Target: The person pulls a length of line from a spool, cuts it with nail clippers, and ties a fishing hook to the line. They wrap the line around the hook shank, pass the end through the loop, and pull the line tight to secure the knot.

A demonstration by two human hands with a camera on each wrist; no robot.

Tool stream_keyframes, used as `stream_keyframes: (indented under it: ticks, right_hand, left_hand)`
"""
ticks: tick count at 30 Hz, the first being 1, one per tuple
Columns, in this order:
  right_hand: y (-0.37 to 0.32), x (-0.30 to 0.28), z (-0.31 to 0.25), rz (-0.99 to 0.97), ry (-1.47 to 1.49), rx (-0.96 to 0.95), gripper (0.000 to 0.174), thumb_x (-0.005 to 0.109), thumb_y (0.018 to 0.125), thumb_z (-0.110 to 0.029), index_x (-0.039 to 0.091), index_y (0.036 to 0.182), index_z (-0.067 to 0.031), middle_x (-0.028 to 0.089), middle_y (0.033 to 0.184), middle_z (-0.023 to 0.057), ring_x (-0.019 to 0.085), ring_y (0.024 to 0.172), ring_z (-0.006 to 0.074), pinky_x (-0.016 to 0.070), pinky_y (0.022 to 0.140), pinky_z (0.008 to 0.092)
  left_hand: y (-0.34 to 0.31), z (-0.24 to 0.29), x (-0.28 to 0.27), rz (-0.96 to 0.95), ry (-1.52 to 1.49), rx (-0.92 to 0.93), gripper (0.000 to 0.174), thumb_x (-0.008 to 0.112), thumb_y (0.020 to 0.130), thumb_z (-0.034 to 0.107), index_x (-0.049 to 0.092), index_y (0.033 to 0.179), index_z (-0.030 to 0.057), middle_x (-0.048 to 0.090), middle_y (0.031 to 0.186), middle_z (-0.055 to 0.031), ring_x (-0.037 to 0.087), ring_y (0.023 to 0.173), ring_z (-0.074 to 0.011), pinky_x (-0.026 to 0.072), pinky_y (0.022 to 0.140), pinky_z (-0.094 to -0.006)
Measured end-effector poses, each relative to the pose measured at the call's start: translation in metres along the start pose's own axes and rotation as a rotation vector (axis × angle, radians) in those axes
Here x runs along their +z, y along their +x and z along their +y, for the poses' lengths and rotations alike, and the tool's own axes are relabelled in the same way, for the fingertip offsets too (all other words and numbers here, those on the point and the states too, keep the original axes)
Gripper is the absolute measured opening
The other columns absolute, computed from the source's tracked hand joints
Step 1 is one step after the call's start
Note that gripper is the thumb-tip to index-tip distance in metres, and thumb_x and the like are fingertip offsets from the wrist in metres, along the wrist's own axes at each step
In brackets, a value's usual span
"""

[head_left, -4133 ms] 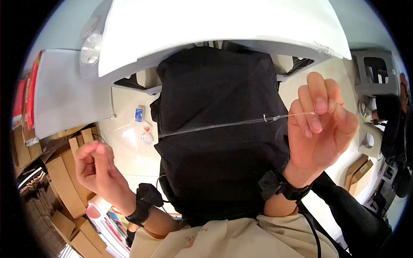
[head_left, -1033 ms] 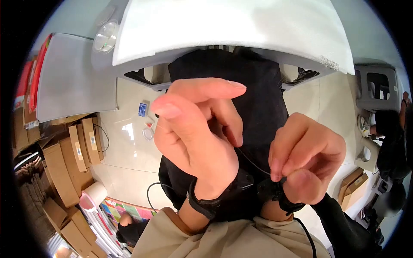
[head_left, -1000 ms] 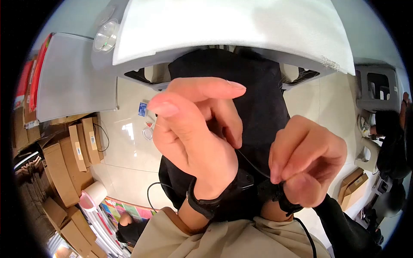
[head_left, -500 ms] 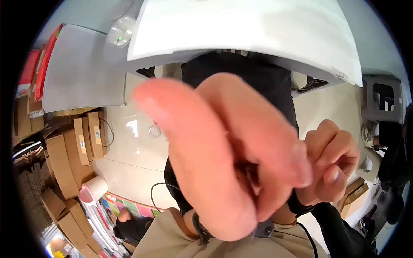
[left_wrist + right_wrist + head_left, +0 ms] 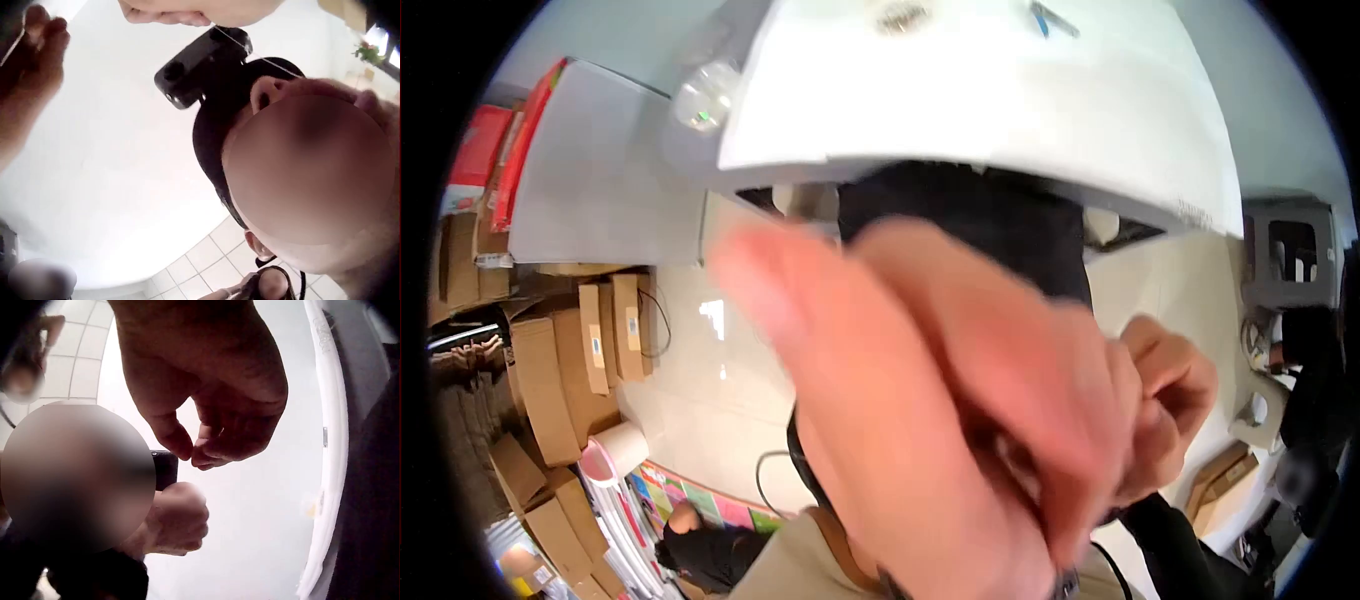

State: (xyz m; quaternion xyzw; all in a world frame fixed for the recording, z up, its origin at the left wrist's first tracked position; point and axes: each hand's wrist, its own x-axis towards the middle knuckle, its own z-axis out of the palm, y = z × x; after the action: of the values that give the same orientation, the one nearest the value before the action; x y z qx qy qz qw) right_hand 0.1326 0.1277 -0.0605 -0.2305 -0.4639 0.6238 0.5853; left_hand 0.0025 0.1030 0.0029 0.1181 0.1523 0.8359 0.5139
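My left hand is raised close to the head camera, blurred and large, with its fingers curled. In the left wrist view a thin pale thread runs from its fingertips towards the face of the person wearing the cameras. Beyond it, partly hidden in the head view, my right hand has its fingers bent. The right wrist view shows the thumb and forefinger tips of that right hand meeting in a pinch. A pale strand stretches off beside those fingers in the left wrist view.
A white-covered table stands ahead, bearing a small round item and a blue-and-grey tool at its far side. A clear round container sits left of it. Black cloth hangs below. Cardboard boxes line the left.
From stretching the thread wide apart, my hands have drawn together; the left has risen close to the head camera. The head view has tilted up, showing more tabletop.
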Motion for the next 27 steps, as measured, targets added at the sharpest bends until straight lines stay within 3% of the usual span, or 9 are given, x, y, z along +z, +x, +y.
stream_keyframes:
  ticks: [2,5,19,22,27]
  right_hand:
    - [-0.002,0.005,0.000,0.067,0.015,0.010,0.010,0.063,0.069,-0.001,0.058,0.069,0.0069,0.058,0.065,0.0176,0.051,0.053,0.0176,0.0392,0.045,0.0236]
    - [0.001,0.003,-0.014,0.014,-0.053,0.220,0.009,0.064,0.068,-0.001,0.059,0.069,0.0071,0.058,0.065,0.0182,0.051,0.053,0.0174,0.0398,0.045,0.0232]
    - [-0.006,0.010,-0.010,0.163,-0.110,0.221,0.006,0.061,0.065,0.002,0.060,0.068,0.0070,0.059,0.067,0.0148,0.053,0.059,0.0189,0.0398,0.051,0.0259]
    - [0.003,0.003,-0.015,0.024,-0.169,0.200,0.006,0.060,0.065,0.003,0.059,0.068,0.0069,0.059,0.067,0.0147,0.053,0.059,0.0184,0.0395,0.051,0.0258]
    - [0.004,0.000,-0.017,-0.007,-0.178,0.238,0.006,0.059,0.064,0.004,0.060,0.069,0.0072,0.058,0.067,0.0150,0.053,0.059,0.0178,0.0394,0.051,0.0256]
  left_hand:
    - [-0.006,0.008,-0.003,-0.001,-0.054,0.021,0.049,0.019,0.096,0.048,0.045,0.076,0.0115,0.035,0.043,-0.0002,0.028,0.036,-0.0115,0.0251,0.041,-0.0231]
    - [-0.013,0.008,0.001,0.010,-0.132,0.023,0.052,0.021,0.095,0.051,0.044,0.073,0.0105,0.035,0.043,-0.0005,0.028,0.037,-0.0108,0.0258,0.042,-0.0220]
    - [-0.025,-0.022,0.031,0.104,-0.440,-0.260,0.065,0.030,0.088,0.063,0.041,0.059,0.0061,0.032,0.044,-0.0012,0.029,0.042,-0.0081,0.0293,0.048,-0.0171]
    - [-0.033,-0.018,0.024,0.093,-0.409,-0.346,0.063,0.032,0.089,0.061,0.041,0.060,0.0062,0.032,0.047,-0.0007,0.030,0.044,-0.0084,0.0298,0.050,-0.0175]
    - [-0.033,-0.017,0.026,0.053,-0.394,-0.356,0.061,0.032,0.090,0.059,0.042,0.061,0.0067,0.033,0.049,-0.0005,0.030,0.047,-0.0088,0.0301,0.051,-0.0181]
